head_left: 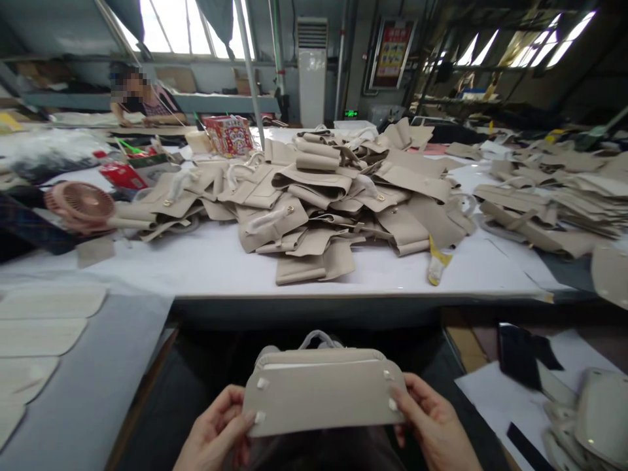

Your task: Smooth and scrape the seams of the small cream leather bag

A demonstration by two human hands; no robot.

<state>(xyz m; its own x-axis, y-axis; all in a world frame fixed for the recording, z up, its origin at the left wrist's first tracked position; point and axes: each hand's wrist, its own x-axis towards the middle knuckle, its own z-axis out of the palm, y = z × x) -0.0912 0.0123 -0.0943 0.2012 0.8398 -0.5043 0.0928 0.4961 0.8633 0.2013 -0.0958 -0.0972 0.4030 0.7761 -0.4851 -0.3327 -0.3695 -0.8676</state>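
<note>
Between my two hands is a beige leather handbag piece, a wide panel with rounded corners and small white tabs near its ends. Behind its top edge shows a wrapped handle. My left hand grips the panel's left end, thumb on the front face. On the right end, my right hand pinches the edge, with the thumb near a white tab. The piece hangs above my lap, in front of the table edge.
A heap of beige bag parts covers the middle of the white table. A pink fan stands left. Flat panels lie at lower left; a phone-like dark object and bag pieces lie right. A person sits behind.
</note>
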